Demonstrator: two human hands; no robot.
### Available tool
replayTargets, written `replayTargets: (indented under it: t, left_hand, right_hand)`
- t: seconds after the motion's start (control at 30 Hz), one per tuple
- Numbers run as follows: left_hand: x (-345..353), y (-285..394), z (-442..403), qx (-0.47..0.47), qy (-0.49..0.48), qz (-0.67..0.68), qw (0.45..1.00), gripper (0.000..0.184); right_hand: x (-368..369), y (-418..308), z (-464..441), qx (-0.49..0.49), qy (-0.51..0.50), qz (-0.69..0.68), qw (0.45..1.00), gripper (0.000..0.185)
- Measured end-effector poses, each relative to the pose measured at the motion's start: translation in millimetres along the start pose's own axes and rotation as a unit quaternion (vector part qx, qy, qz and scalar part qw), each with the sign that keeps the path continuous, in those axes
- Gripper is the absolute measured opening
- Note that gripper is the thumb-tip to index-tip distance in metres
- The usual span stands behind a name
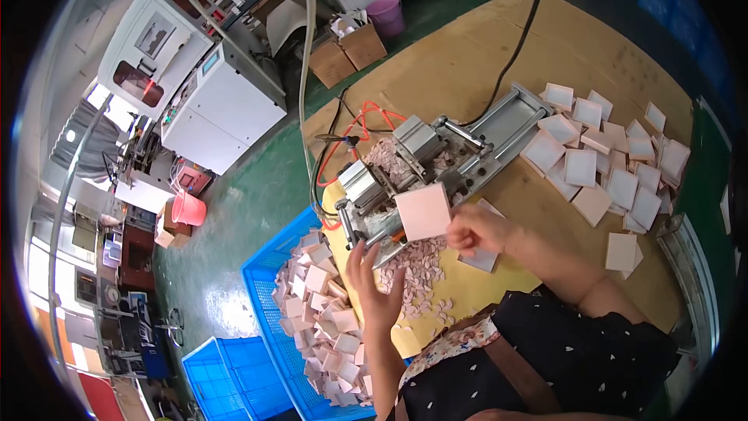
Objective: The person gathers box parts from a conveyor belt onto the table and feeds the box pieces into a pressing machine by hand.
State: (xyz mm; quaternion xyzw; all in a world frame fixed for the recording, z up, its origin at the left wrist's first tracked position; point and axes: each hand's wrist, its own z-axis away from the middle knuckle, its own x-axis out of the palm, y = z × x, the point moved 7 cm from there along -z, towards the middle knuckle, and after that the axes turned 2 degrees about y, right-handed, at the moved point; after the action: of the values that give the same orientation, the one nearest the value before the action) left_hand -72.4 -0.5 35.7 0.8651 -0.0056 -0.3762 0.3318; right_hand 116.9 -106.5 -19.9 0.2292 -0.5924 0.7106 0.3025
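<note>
My right hand [477, 231] is closed on the edge of a small square pink box [423, 212], its flat face turned up, held over the front of a metal clamping machine [436, 160]. Just left of it, my left hand [375, 290] has its fingers apart and holds nothing. Small crescent-shaped scraps [417, 277] lie on the table between my hands and my body. Under my right forearm, partly hidden, sits another shallow box [478, 260]. The machine carries two silver blocks, with more scraps between them.
Many shallow pink-and-white boxes [623, 175] are heaped on the table's right side. A blue crate [269, 320] full of similar boxes stands at the left, beside another blue crate [226, 378]. A black cable [518, 54] and red air hose [362, 117] run to the machine.
</note>
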Motion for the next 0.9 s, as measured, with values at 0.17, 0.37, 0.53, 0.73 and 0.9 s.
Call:
replayTargets:
  t: [0.17,0.37,0.53,0.73,0.9]
  left_hand:
    - [51,36,-52,0.092,-0.089,-0.075,0.989,0.058]
    - [85,23,-68,0.125,-0.06,-0.092,0.986,0.049]
    - [85,28,-91,0.084,-0.117,-0.072,0.987,0.051]
    - [59,32,-101,0.085,-0.058,0.0,0.995,0.067]
    - [-6,-16,-62,-0.102,0.049,-0.184,0.976,0.103]
  right_hand:
    - [-40,-5,-22,0.111,0.109,-0.059,0.986,0.037]
    - [-55,-34,21,-0.174,0.304,0.347,0.87,0.021]
    - [-31,12,34,-0.163,0.309,0.808,0.474,0.03]
    - [-16,1,35,-0.187,0.239,0.604,0.737,0.022]
    - [-19,7,10,-0.192,0.145,0.017,0.971,0.019]
